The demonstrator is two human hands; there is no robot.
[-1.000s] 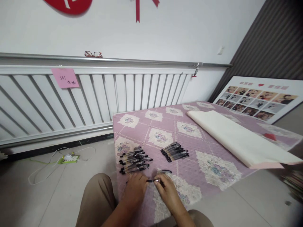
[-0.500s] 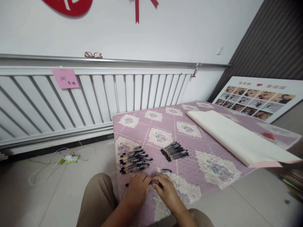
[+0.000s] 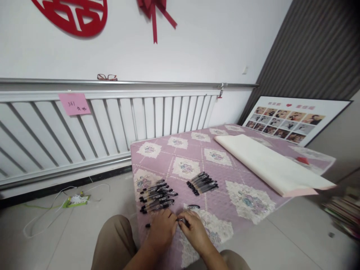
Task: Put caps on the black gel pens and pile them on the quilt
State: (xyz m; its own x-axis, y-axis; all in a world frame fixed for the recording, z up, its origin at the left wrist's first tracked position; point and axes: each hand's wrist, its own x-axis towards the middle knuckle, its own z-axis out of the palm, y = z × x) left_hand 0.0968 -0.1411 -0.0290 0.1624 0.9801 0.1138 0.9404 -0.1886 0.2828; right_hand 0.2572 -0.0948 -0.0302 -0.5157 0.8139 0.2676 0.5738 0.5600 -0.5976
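Note:
Near the front edge of the cloth-covered table, my left hand [image 3: 163, 227] is closed around a black gel pen [image 3: 147, 225], whose end sticks out to the left. My right hand [image 3: 194, 228] pinches the front part of that pen, close beside the left fingers. Just beyond the right hand lies a loose black pen cap [image 3: 194, 206]. A pile of capped pens [image 3: 157, 197] spreads out ahead of my left hand. Farther right sits a neater row of pens [image 3: 201, 183], apparently without caps. My fingers cover most of the held pen.
The purple flowered tablecloth [image 3: 168, 165] runs up to a white radiator [image 3: 112, 127]. A folded cream sheet [image 3: 261, 161] lies on the right, before a leaning photo board [image 3: 284, 120]. A power strip [image 3: 77, 200] with cords rests on the floor at left. Glasses [image 3: 107, 77] sit on the pipe.
The head view has shifted, so the wall and radiator appear lower and the table slightly left. Both hands stay together on the pen, with only a slight change at the right fingers.

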